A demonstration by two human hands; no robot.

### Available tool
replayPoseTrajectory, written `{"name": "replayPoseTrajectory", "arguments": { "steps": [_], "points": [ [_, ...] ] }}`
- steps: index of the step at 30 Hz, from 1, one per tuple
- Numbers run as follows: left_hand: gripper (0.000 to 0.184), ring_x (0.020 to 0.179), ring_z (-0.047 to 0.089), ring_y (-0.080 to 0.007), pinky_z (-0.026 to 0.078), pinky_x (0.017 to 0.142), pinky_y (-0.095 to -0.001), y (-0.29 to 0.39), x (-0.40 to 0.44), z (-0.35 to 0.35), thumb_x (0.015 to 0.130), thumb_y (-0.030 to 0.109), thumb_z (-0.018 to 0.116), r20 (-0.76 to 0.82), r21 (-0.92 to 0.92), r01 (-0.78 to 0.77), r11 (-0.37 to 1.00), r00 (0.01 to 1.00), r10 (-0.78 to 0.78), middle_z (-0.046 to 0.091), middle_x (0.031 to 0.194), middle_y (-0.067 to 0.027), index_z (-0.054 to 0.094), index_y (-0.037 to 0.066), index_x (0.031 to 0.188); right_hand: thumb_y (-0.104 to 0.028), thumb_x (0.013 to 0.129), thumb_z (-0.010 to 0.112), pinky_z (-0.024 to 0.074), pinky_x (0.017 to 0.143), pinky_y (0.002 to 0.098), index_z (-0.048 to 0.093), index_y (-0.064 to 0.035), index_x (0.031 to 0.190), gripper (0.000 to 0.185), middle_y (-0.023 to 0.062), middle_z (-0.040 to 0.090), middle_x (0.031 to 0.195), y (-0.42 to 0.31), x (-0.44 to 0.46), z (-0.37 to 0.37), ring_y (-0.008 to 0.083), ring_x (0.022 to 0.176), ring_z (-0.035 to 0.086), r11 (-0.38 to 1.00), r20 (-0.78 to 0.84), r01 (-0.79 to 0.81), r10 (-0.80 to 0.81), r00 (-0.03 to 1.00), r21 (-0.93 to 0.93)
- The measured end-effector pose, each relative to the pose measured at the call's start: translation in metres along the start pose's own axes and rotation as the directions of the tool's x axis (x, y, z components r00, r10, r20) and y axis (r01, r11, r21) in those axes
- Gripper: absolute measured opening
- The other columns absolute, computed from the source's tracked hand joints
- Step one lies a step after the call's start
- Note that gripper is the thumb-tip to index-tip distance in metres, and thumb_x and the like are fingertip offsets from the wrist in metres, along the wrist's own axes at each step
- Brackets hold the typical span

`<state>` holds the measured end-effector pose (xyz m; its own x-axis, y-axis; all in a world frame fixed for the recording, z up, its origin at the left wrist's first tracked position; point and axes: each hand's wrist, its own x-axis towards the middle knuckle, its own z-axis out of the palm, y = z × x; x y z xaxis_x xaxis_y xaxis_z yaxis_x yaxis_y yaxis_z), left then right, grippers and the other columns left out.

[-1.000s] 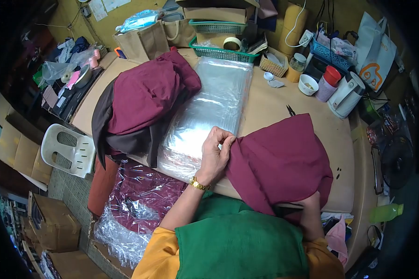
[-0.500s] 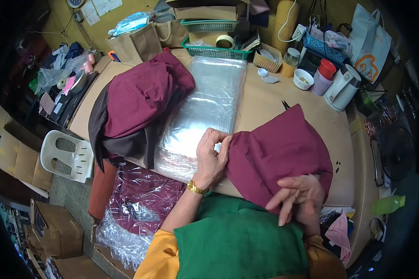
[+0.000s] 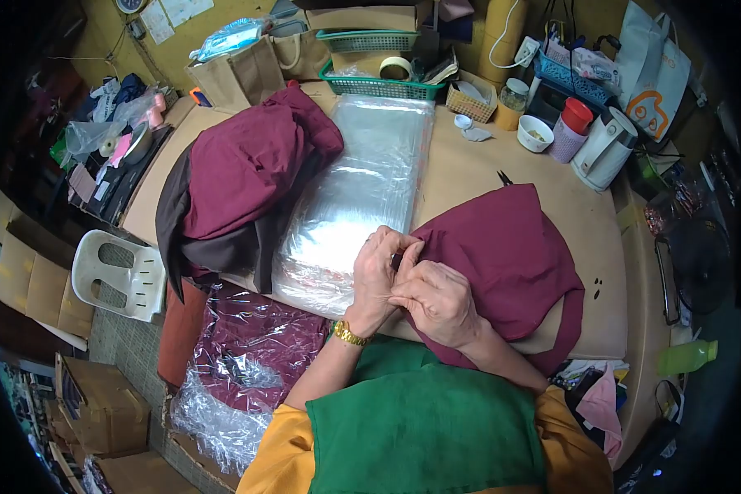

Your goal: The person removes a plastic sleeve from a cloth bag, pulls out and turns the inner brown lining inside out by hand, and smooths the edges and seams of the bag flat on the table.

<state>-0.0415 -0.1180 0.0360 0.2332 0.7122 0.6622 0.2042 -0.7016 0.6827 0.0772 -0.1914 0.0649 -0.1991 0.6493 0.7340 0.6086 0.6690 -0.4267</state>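
Note:
My left hand (image 3: 376, 272), with a gold watch on its wrist, pinches the left corner of a maroon cloth (image 3: 510, 255) on the table. Right beside it, my right hand (image 3: 438, 303) is closed, its fingertips meeting near the left hand. Whatever is between the right fingertips is too small to make out. A strap-like strip of the cloth hangs over the table's front edge. Left of my hands lies a stack of clear plastic bags (image 3: 362, 181). A heap of maroon and dark cloth (image 3: 243, 169) rests beyond it.
Dark snips (image 3: 504, 178) lie behind the cloth. A white bowl (image 3: 535, 134), a kettle (image 3: 605, 150) and a jar (image 3: 512, 103) stand at the back right. Green baskets (image 3: 379, 86) are at the back. A white chair (image 3: 119, 276) stands left, near plastic-wrapped maroon cloth (image 3: 255, 346).
My right hand came out from under the cloth's front edge, opened, then moved left to meet my left hand and closed. The left hand keeps its pinch at the corner.

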Motion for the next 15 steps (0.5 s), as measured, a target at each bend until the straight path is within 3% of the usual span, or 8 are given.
{"name": "replayPoseTrajectory", "arguments": {
  "steps": [2, 3, 5, 6, 7, 9, 13, 15],
  "points": [
    [0.011, 0.069, 0.057, -0.0255, 0.046, 0.062, -0.0363, 0.002, -0.001, 0.002, 0.08, 0.003, 0.073, 0.001, -0.008, 0.013, 1.0, 1.0, -0.013, 0.057, 0.076, -0.0093, 0.064, 0.003, 0.085, -0.001, 0.074, 0.079, 0.0491, 0.062, 0.033, 0.065, -0.0015, 0.078, 0.014, 0.0076, 0.06, 0.077, -0.001, 0.003, 0.0, 0.0216, 0.069, 0.061, 0.969, -0.026, -0.115, 0.123, 0.992, 0.217],
    [0.011, 0.069, 0.057, -0.0258, 0.046, 0.062, -0.0364, 0.004, 0.0, 0.001, 0.08, 0.003, 0.074, -0.001, -0.013, 0.025, 1.0, 1.0, -0.025, 0.057, 0.075, -0.0093, 0.064, 0.003, 0.085, -0.001, 0.074, 0.079, 0.0491, 0.062, 0.033, 0.065, -0.0015, 0.078, 0.014, 0.0076, 0.06, 0.077, 0.001, 0.003, -0.001, 0.0216, 0.069, 0.061, 0.969, -0.026, -0.115, 0.123, 0.992, 0.217],
    [0.011, 0.069, 0.057, -0.026, 0.046, 0.062, -0.0365, 0.013, 0.004, -0.002, 0.08, 0.003, 0.074, 0.006, 0.004, 0.003, 1.0, 1.0, -0.003, 0.057, 0.075, -0.0093, 0.064, 0.003, 0.084, 0.003, 0.079, 0.075, 0.0482, 0.063, 0.0308, 0.065, -0.0006, 0.077, 0.011, 0.0084, 0.062, 0.081, 0.007, 0.002, -0.002, 0.0186, 0.071, 0.061, 0.822, 0.022, -0.271, 0.301, 0.953, 0.5],
    [0.01, 0.069, 0.057, -0.0263, 0.046, 0.062, -0.0365, 0.016, 0.005, -0.004, 0.08, 0.003, 0.074, 0.013, 0.02, -0.021, 1.0, 1.0, 0.021, 0.057, 0.075, -0.0094, 0.064, 0.003, 0.084, 0.004, 0.083, 0.071, 0.0458, 0.062, 0.0263, 0.063, 0.0004, 0.078, 0.011, 0.0065, 0.063, 0.08, 0.011, 0.002, 0.0, 0.0119, 0.07, 0.057, 0.832, -0.019, -0.199, 0.243, 0.97, 0.518],
    [0.01, 0.069, 0.057, -0.0263, 0.046, 0.062, -0.0365, 0.014, 0.005, -0.003, 0.08, 0.003, 0.074, 0.012, 0.02, -0.022, 1.0, 1.0, 0.022, 0.057, 0.075, -0.0094, 0.064, 0.003, 0.084, 0.004, 0.083, 0.071, 0.0458, 0.062, 0.0263, 0.063, 0.0004, 0.078, 0.011, 0.0065, 0.063, 0.08, 0.009, 0.003, -0.002, 0.0119, 0.07, 0.057, 0.833, -0.018, -0.198, 0.242, 0.97, 0.517],
    [0.01, 0.069, 0.058, -0.0267, 0.046, 0.062, -0.0365, 0.009, 0.003, -0.002, 0.081, 0.003, 0.074, 0.018, 0.099, -0.04, 0.994, 0.999, 0.038, 0.057, 0.075, -0.0095, 0.064, 0.003, 0.083, 0.002, 0.086, 0.07, 0.0432, 0.061, 0.0221, 0.061, -0.0003, 0.08, 0.011, 0.0033, 0.061, 0.079, 0.005, 0.004, -0.01, 0.0074, 0.069, 0.053, 0.534, 0.088, -0.341, 0.443, 0.892, 0.774],
    [0.009, 0.069, 0.058, -0.0269, 0.046, 0.062, -0.0367, 0.002, -0.005, -0.005, 0.081, 0.003, 0.073, 0.004, 0.054, 0.051, 0.997, 0.999, -0.052, 0.056, 0.073, -0.009, 0.064, 0.003, 0.081, -0.013, 0.094, 0.068, 0.0386, 0.057, 0.0186, 0.056, -0.0023, 0.082, 0.02, 0.0001, 0.054, 0.08, 0.026, -0.005, -0.023, 0.0035, 0.065, 0.048, 0.509, 0.042, -0.348, 0.519, 0.854, 0.787],
    [0.01, 0.071, 0.059, -0.0255, 0.048, 0.065, -0.0351, -0.002, -0.007, -0.008, 0.082, 0.001, 0.071, 0.043, 0.073, 0.036, 0.997, 0.998, -0.039, 0.059, 0.081, -0.0106, 0.065, 0.002, 0.089, -0.017, 0.095, 0.068, 0.0371, 0.055, 0.0179, 0.055, -0.0033, 0.083, 0.023, -0.001, 0.052, 0.078, 0.022, -0.001, -0.025, 0.0026, 0.063, 0.046, 0.588, 0.0, -0.32, 0.478, 0.878, 0.743]
  ]
}}
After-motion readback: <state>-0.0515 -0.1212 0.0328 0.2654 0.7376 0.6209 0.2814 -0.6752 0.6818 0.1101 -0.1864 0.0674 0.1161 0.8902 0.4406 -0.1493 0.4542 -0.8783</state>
